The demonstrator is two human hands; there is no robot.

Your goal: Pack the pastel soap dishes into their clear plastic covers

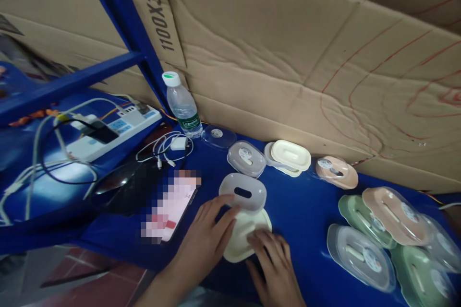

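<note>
A cream oval dish (242, 235) with a raised middle lies on the blue tabletop between my hands. Just beyond it is a pale grey oval tray (252, 186) with a dark slot, its near edge overlapping the dish. My left hand (209, 232) comes in from the left with fingers stretched out, the tips touching the tray's near edge and the thumb side along the dish. My right hand (273, 259) has its fingers bent over the dish's right rim, the thumb lower down near the edge. The undersides of both hands are hidden.
Behind stand a grey lidded dish (247, 158), stacked cream trays (291, 153) and a pink dish (336, 172). Several clear-lidded dishes (363, 261) cluster at right. Leftward are a phone (171, 208), water bottle (183, 105), cables and power strip (115, 132). Cardboard (270, 57) walls the back.
</note>
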